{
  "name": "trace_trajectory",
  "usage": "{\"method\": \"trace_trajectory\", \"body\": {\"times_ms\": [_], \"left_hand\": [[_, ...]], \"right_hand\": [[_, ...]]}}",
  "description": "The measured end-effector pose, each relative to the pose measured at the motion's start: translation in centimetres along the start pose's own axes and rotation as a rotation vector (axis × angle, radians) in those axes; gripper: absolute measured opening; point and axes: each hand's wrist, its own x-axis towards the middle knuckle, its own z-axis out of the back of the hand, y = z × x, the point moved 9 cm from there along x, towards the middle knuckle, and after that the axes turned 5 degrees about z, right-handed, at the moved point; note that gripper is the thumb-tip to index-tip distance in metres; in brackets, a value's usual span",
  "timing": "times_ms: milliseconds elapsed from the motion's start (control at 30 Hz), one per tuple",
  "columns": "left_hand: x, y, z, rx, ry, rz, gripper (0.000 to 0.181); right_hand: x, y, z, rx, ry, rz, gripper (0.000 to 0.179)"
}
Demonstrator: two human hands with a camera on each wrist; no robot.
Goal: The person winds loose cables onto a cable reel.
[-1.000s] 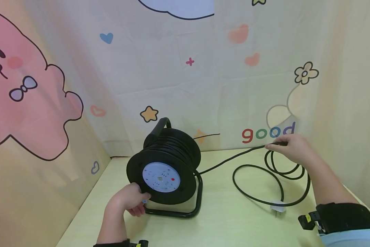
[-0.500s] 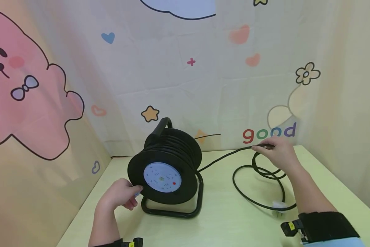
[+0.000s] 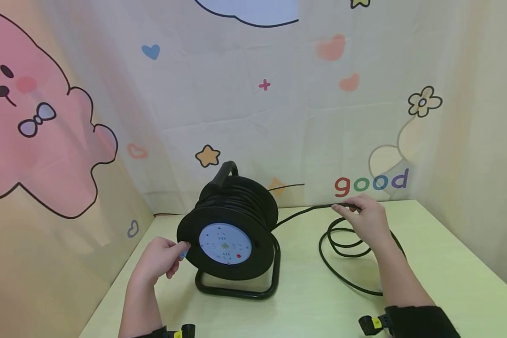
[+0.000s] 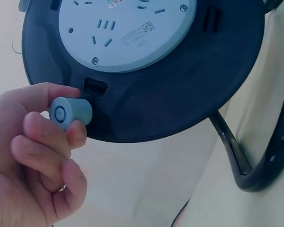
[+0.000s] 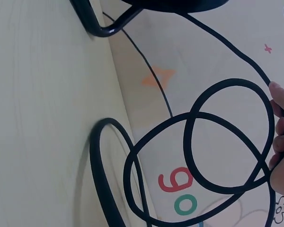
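Note:
A black cable reel (image 3: 257, 249) with a pale socket panel (image 3: 225, 243) on its face stands on a black tubular frame (image 3: 240, 294). My left hand (image 3: 156, 260) pinches the small grey-blue crank knob (image 4: 72, 112) at the reel's left rim between thumb and fingers. To the right, my right hand (image 3: 366, 221) grips the black cable (image 3: 305, 211), which runs from the reel's right side into the hand. Loose loops of cable (image 5: 233, 81) hang below the right hand, and part of the cable lies on the table. My right forearm hides most of the white plug.
The pale table (image 3: 312, 300) ends at a printed curtain (image 3: 236, 108) at the back and left. A thin dark line (image 3: 286, 186) shows behind the reel. The reel's carrying handle (image 3: 227, 171) rises above the drum.
My left hand has moved up and left with the crank knob along the rim, and the socket panel has turned. The right hand has come left toward the reel, holding the cable; its loops shifted left.

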Motion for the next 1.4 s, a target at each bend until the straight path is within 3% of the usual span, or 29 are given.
{"method": "trace_trajectory", "body": {"times_ms": [267, 667, 933, 1167, 1400], "left_hand": [[-0.8, -1.3, 0.7, 0.006, -0.024, -0.02, 0.049], [-2.3, -4.5, 1.7, -0.075, -0.213, -0.053, 0.051], [-3.6, -7.4, 1.6, -0.182, -0.344, -0.144, 0.058], [-4.7, -10.7, 0.5, -0.116, -0.396, -0.282, 0.054], [-5.4, -13.1, -0.8, -0.022, -0.428, -0.343, 0.046]], "right_hand": [[-0.2, 0.6, -1.1, 0.051, -0.038, -0.013, 0.023], [-0.3, 3.4, -4.3, 0.1, 0.032, 0.054, 0.014], [-0.6, 5.8, -7.0, 0.16, 0.158, 0.113, 0.017], [-0.9, 7.3, -8.4, 0.191, 0.179, 0.154, 0.014], [-1.2, 8.2, -9.4, 0.204, 0.189, 0.207, 0.013]]}}
